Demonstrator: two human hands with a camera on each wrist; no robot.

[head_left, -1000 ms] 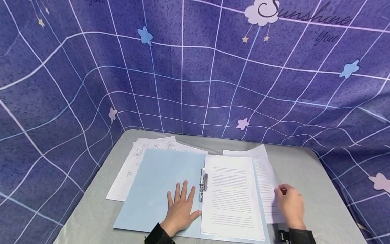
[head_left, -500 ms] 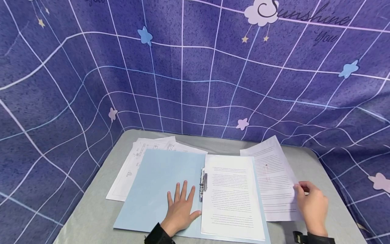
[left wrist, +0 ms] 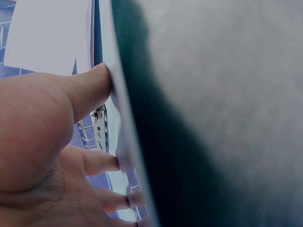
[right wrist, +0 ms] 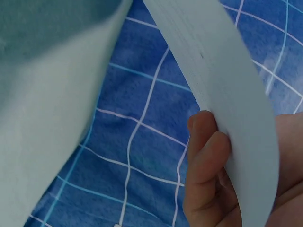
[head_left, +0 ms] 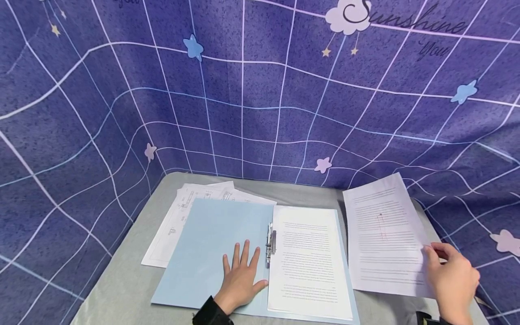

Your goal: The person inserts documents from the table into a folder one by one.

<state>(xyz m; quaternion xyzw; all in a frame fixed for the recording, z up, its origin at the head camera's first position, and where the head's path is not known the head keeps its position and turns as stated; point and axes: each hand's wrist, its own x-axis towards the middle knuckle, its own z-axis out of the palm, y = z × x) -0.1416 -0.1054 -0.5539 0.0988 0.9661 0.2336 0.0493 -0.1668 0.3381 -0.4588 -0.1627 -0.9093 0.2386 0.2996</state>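
Note:
A light blue folder [head_left: 219, 230] lies spread on the table, with a metal clip [head_left: 269, 246] along its spine. White printed pages [head_left: 308, 262] rest on its right half. My left hand [head_left: 240, 282] lies flat on the left cover, fingers spread, thumb beside the spine. In the left wrist view the thumb and fingertips meet the cover's surface. My right hand [head_left: 452, 275] pinches the right edge of a printed sheet of paper [head_left: 386, 239] bearing a small red mark. The right wrist view shows that sheet [right wrist: 213, 71] bowed, with curled fingers at its edge.
Behind the folder's left cover, sheets with line drawings [head_left: 170, 234] stick out from under it. A grey cloth covers the table [head_left: 118, 289]. A purple curtain [head_left: 260, 113] with a grid and stars hangs around the back and sides.
My right hand has moved to the right with the printed sheet, drawing it from behind the folder's right edge and off to its side. The left hand and folder have stayed in place.

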